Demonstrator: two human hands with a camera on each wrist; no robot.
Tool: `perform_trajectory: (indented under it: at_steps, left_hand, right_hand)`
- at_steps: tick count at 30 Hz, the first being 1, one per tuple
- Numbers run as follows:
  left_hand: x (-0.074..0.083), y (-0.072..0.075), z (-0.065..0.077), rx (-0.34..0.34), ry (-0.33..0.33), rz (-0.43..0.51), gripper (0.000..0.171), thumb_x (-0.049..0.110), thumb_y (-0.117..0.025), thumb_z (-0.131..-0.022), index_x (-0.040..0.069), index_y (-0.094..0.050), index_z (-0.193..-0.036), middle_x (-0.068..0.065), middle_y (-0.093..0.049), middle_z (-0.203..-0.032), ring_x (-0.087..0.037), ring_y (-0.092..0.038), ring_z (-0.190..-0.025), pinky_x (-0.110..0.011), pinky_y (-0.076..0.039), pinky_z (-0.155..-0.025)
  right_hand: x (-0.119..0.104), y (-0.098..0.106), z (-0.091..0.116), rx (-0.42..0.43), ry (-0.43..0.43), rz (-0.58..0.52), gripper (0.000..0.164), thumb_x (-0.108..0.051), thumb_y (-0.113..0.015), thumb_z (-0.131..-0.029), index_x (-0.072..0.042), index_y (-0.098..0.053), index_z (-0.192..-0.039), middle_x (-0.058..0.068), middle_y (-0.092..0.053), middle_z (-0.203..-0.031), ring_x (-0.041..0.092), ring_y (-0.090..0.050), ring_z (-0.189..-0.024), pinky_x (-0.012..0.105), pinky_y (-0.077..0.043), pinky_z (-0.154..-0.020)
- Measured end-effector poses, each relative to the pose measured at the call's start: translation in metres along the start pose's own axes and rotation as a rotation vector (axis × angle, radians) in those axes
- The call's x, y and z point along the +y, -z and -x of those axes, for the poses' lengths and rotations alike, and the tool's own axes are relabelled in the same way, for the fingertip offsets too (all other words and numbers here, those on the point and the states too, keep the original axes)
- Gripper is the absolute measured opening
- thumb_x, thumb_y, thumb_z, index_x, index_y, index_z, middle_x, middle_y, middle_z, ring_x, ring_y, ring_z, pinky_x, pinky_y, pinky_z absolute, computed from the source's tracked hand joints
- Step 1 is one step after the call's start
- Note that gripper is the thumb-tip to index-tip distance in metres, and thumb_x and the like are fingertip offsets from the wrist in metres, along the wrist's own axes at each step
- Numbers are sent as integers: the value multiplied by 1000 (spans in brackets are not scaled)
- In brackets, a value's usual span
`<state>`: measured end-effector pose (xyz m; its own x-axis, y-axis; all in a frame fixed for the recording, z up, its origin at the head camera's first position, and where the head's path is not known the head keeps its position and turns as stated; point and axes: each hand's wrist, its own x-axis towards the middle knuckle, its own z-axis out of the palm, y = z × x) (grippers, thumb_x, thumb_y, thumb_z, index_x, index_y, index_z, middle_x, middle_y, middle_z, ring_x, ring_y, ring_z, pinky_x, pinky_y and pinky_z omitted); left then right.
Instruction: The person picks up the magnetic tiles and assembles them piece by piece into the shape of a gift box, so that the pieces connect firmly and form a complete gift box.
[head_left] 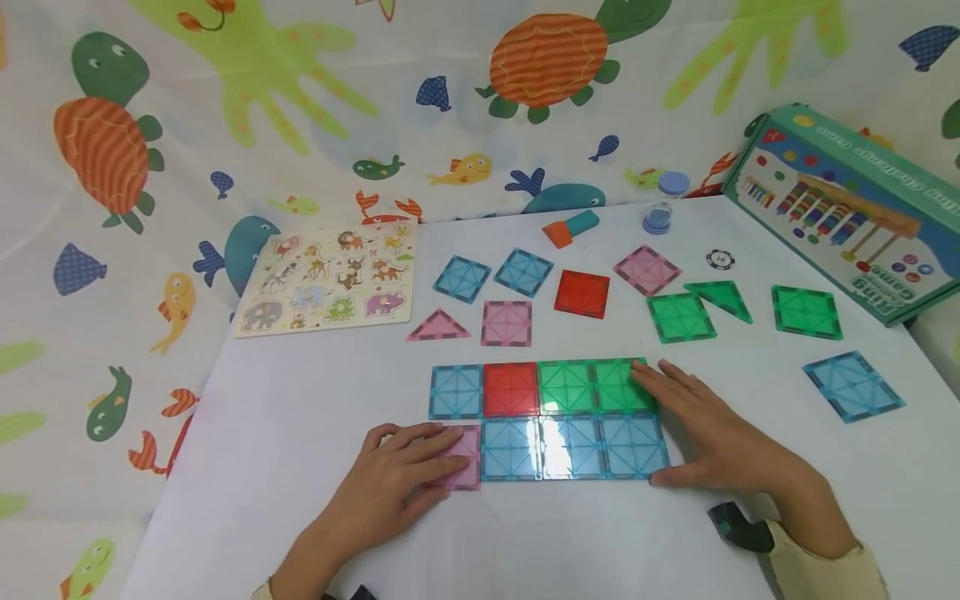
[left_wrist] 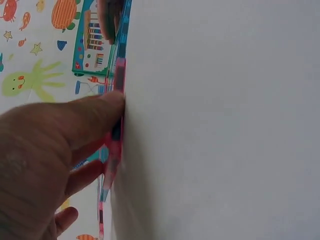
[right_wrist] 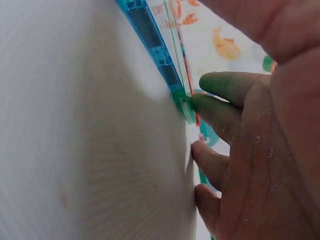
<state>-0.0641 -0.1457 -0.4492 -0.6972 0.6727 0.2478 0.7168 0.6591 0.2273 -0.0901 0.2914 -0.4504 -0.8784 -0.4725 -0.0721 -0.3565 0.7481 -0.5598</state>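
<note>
Square magnetic tiles lie edge to edge in two rows. At the lower left end is a pink tile [head_left: 471,457], and my left hand [head_left: 401,475] rests its fingers across it, with the thumb [left_wrist: 102,112] along its edge in the left wrist view. The lower row continues with blue tiles [head_left: 572,448]. Above them run a blue tile [head_left: 456,392], a red tile [head_left: 511,389] and two green tiles [head_left: 566,387]. My right hand [head_left: 708,433] touches the end green tile [head_left: 619,385] with its fingertips; its thumb points at the corner of the end blue tile [head_left: 634,447].
Behind the rows lie loose tiles, including a red square [head_left: 582,294], a pink triangle [head_left: 438,326] and a green triangle [head_left: 722,298]. An animal puzzle board [head_left: 330,279] stands at back left. A game box [head_left: 847,208], small hourglass [head_left: 663,204] and round chip [head_left: 721,260] are at back right.
</note>
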Motion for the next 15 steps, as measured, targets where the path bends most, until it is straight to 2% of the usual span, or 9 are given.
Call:
perform_trajectory:
  at_steps: [6,10,13,15]
  left_hand:
    - [-11,7,-18,18,-36,80,48,37,-71,-82,30,-60,-128,9,-50,-138,-15,-44,-126,-42,-33,-93]
    - [-28,7,-33,-3,40,106,58,43,-68,-83,28,-50,-136,8,-43,-144,-17,-37,-132,-46,-35,-93]
    - [-40,-2,-37,-28,96,96,64,49,-64,-84,27,-44,-141,5,-35,-149,-20,-30,-136,-50,-34,-94]
    - [-45,-8,-37,-38,112,93,66,53,-62,-84,29,-42,-142,6,-32,-151,-20,-27,-137,-51,-33,-95]
  right_hand:
    - [0,-1,-6,5,26,-50,116,-58,-81,-59,-28,-17,-151,-5,-17,-156,28,-6,-144,65,-28,-100]
    - [-8,6,-9,-24,18,-52,111,-56,-80,-63,-26,-20,-151,-3,-21,-156,32,-10,-143,64,-28,-100]
    - [-23,20,-19,-39,18,24,98,-55,-77,-69,-25,-28,-149,0,-28,-153,35,-16,-141,62,-30,-100]
    - [-39,30,-34,-35,56,96,89,-53,-75,-72,-25,-35,-146,2,-32,-151,36,-19,-140,61,-33,-99]
